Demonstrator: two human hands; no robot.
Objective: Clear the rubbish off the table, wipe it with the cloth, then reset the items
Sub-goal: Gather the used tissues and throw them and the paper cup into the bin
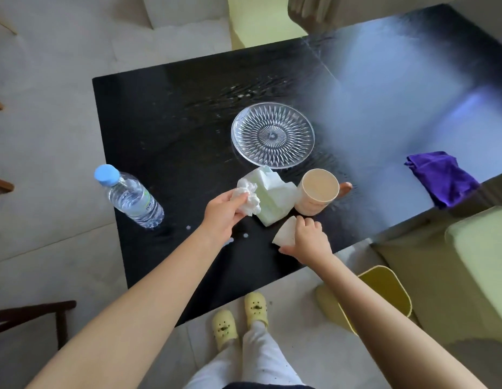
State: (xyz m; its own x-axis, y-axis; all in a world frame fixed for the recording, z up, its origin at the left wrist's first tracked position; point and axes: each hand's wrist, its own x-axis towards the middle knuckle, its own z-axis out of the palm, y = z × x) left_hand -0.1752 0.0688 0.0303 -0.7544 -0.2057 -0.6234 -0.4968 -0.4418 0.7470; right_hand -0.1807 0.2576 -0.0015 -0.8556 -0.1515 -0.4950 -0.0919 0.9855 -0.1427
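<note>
Two pieces of rubbish are held. Fingers of the left hand [221,211] pinch a crumpled white tissue [248,199]. Fingers of the right hand [310,238] curl round a folded white paper scrap [283,234], near the front edge of the glossy black table [160,113]. A crumpled pale green wrapper [273,197] lies between them. Step in hand: clearing. The next move probably calls for carrying both to the yellow floor bin [384,287]. The purple cloth [443,178] lies untouched at the table's right edge.
</note>
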